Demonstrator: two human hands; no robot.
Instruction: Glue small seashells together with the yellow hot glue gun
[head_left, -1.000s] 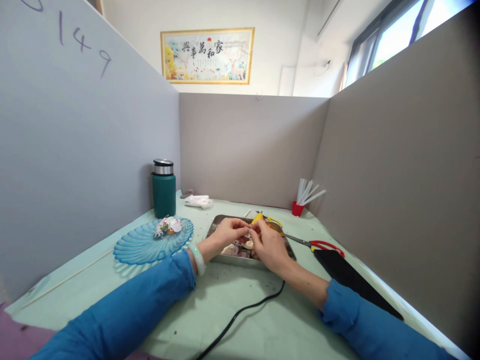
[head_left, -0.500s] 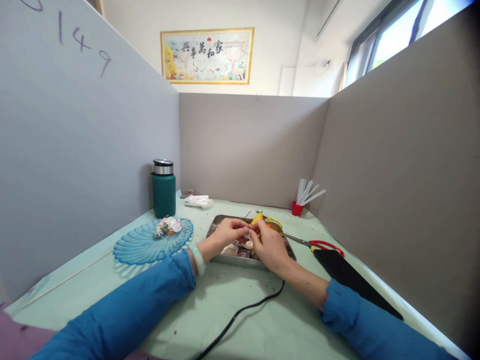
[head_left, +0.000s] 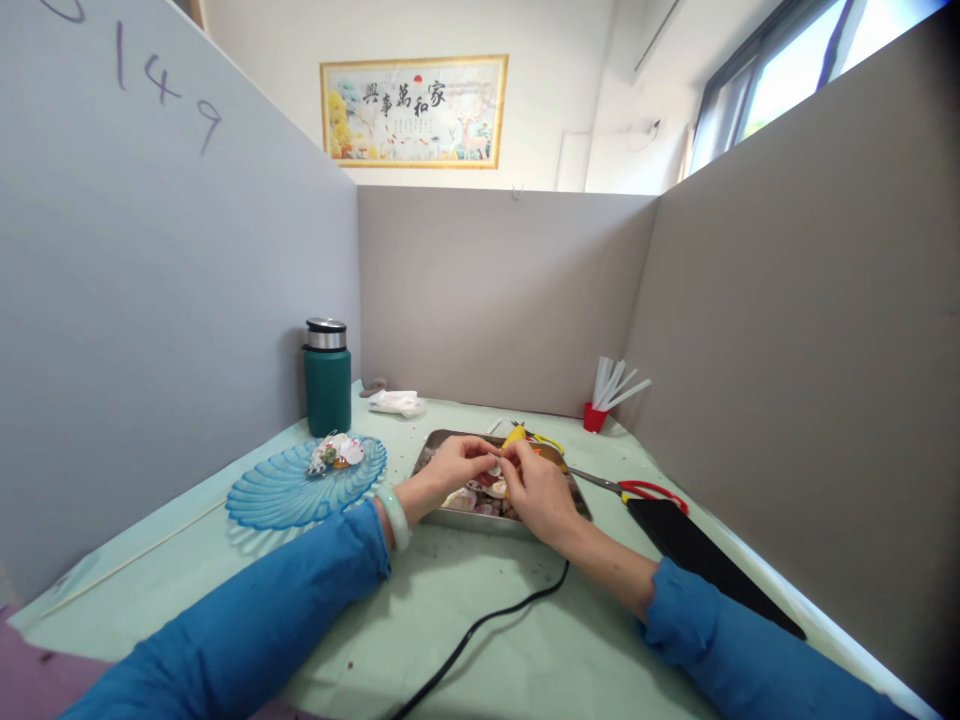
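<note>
Over a metal tray (head_left: 465,520) my two hands meet, fingertips nearly touching. My left hand (head_left: 454,472), with a pale bangle (head_left: 395,518) at its wrist, pinches thumb against forefinger. Opposite it, my right hand (head_left: 541,490) is pinched the same way. Whatever lies between the fingertips is too small and covered to name. Shells (head_left: 459,500) and other small pieces lie in the tray below, partly hidden by the hands. Behind my right hand, a yellow tool (head_left: 514,436), perhaps a glue gun, rests at the tray's far side.
A blue fluted plate (head_left: 277,495) carries a small shell cluster (head_left: 337,453) at left, near a green bottle (head_left: 328,385). On the right are red-handled scissors (head_left: 652,491), a black flat object (head_left: 709,560) and a red cup (head_left: 595,417) of white sticks. A black cable (head_left: 480,628) crosses the front.
</note>
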